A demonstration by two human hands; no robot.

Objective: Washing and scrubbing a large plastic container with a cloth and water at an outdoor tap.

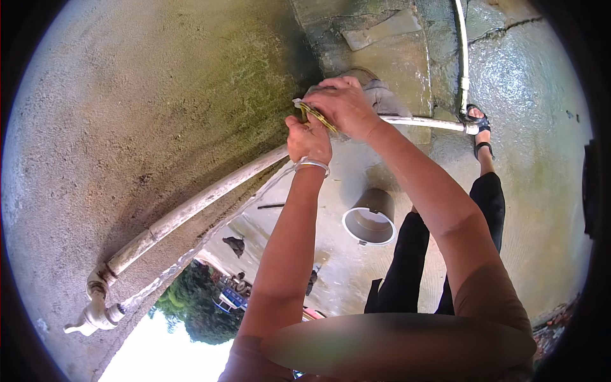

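My left hand (309, 139), with a pale bracelet on its wrist, is closed around a small yellow item with dark stripes (319, 117); its exact kind cannot be told. Against the item's other side, my right hand (341, 102) curls its fingers, partly hiding it. From a white tap (98, 317) a stream of water (176, 265) reaches my left wrist and hand. Just beyond my right hand is a greyish cloth (384, 98), partly hidden by that hand. A grey bucket (390, 205) with a white rim is to the right of my left forearm.
A rough concrete wall (143, 119) carries a white pipe (200, 203) leading to the tap. More pipe (429, 122) crosses the wet concrete floor near my sandalled foot (479, 124). A flat slab (384, 29) lies beyond my hands. Dark birds (235, 246) stand farther off.
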